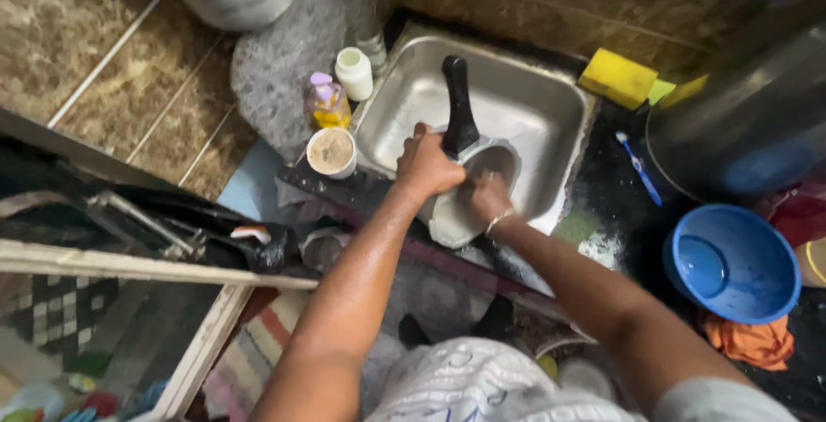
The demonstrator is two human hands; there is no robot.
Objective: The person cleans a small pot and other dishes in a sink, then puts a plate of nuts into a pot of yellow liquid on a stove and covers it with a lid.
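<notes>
Steel pan over sink, left hand fingers clasping handle, right hand fingers hidden inside.

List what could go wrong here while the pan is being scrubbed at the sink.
1. The pan sits tilted on the sink edge, held only by the left hand; if it is wet, it might slip.
2. The left elbow works close to the open cup and the yellow bottle, which could be knocked over.
3. The right hand scrubs inside; splashes may reach the toothbrush.

A white bottle, yellow purple-capped bottle and round white tub stand left of the sink.
</notes>
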